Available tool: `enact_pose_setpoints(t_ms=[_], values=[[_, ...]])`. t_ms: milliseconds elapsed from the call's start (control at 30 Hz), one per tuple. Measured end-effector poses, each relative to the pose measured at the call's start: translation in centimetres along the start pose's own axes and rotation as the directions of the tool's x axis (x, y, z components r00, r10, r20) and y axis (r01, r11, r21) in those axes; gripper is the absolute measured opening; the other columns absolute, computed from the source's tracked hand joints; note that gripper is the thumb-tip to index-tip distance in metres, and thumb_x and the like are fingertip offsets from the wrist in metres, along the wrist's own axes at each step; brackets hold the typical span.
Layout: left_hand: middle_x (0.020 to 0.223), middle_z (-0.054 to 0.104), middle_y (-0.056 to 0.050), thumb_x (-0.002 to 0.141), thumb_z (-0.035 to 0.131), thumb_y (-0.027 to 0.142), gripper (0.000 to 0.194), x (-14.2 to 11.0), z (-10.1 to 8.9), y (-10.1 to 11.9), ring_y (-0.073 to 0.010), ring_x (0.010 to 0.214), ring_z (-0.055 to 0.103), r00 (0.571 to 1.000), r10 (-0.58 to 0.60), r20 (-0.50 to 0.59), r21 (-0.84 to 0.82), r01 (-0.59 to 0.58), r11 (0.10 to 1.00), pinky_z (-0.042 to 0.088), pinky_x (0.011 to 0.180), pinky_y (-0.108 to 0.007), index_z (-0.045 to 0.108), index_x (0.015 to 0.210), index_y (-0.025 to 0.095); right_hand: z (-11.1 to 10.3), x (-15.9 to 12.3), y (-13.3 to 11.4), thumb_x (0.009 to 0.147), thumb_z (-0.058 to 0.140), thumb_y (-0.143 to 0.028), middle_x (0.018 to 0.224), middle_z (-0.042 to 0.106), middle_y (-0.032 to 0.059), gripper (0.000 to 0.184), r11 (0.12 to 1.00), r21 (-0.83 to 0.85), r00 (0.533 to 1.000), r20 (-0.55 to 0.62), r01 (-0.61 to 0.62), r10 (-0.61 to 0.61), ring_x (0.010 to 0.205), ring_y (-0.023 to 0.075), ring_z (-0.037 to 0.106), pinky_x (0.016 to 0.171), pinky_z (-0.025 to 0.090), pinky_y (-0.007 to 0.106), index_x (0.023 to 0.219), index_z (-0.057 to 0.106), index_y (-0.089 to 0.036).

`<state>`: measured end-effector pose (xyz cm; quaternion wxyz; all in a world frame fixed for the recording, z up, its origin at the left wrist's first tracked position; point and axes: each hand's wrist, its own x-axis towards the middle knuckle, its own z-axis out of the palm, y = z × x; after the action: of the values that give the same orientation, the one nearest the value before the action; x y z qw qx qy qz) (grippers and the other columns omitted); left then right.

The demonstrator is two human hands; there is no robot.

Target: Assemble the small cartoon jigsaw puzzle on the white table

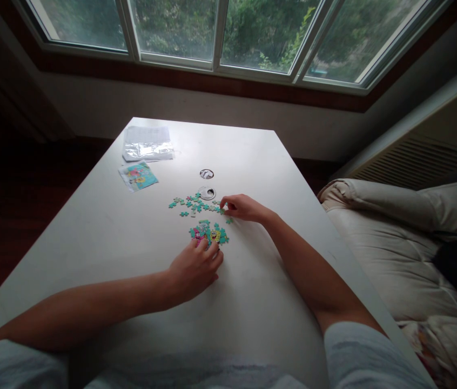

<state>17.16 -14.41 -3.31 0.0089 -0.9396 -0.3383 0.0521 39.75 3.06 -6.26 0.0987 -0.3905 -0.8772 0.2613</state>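
A partly joined jigsaw puzzle [206,231] in teal, pink and yellow, with cartoon figures, lies flat on the white table [102,232]. My left hand [198,265] rests at its near edge, palm down, fingers apart and slightly bent, covering the lower part. Beyond the puzzle, loose jigsaw pieces [198,205] in green and teal are scattered. At their right end my right hand [241,207] reaches down with thumb and forefinger pinched at a small puzzle piece [222,211]. The fingertips partly hide that piece.
A round grommet [207,193] and a round hole [206,174] lie behind the pieces. A small picture sheet [138,175] and a clear plastic packet [148,143] sit at the far left. A padded sofa [378,248] flanks the table's right edge; windows [175,29] are ahead.
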Motion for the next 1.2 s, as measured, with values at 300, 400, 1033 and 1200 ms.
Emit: enact_pose_setpoints(t_ms=[300,400,1033,1200], values=[[0.133,0.058,-0.017,0.094,0.061,0.043,0.043,0.0,-0.1,-0.1,-0.0320,0.114,0.056,1.000,0.008,0.013,0.008,-0.008,1.000,0.044,0.093,-0.044,0.057,0.127,0.016,0.1,-0.1,-0.7,0.084,0.072,-0.028,0.071,0.058,-0.0036,0.018,0.999,-0.024,0.999,0.011,-0.031,0.032,0.063,0.0104,0.044,0.063,0.025,0.024,0.100,0.069,-0.020],[0.132,0.059,-0.016,0.093,0.061,0.043,0.043,0.1,-0.1,-0.1,-0.0315,0.112,0.057,1.000,0.003,0.007,0.008,-0.003,1.000,0.044,0.093,-0.044,0.057,0.126,0.016,0.2,0.0,-0.8,0.084,0.069,-0.023,0.073,0.059,-0.0032,0.016,0.999,-0.020,0.999,0.026,-0.025,0.025,0.063,0.0102,0.044,0.063,0.025,0.024,0.100,0.069,-0.020],[0.130,0.059,-0.017,0.092,0.063,0.042,0.042,0.0,-0.2,0.0,-0.0313,0.111,0.056,1.000,0.008,0.001,0.001,-0.008,1.000,0.043,0.092,-0.044,0.058,0.124,0.016,0.6,0.2,-1.2,0.083,0.070,-0.019,0.086,0.062,0.0004,0.013,0.996,-0.088,1.000,0.010,-0.004,0.005,0.071,0.0115,0.051,0.065,0.031,0.023,0.096,0.068,-0.019],[0.130,0.059,-0.015,0.093,0.062,0.041,0.039,0.1,0.2,-0.2,-0.0312,0.111,0.056,1.000,-0.004,-0.024,-0.017,0.004,1.000,0.044,0.092,-0.044,0.058,0.123,0.017,0.7,0.2,-1.1,0.082,0.068,-0.016,0.089,0.061,0.0008,0.022,0.995,-0.094,1.000,-0.002,0.012,-0.013,0.074,0.0125,0.051,0.067,0.032,0.023,0.104,0.065,-0.020]])
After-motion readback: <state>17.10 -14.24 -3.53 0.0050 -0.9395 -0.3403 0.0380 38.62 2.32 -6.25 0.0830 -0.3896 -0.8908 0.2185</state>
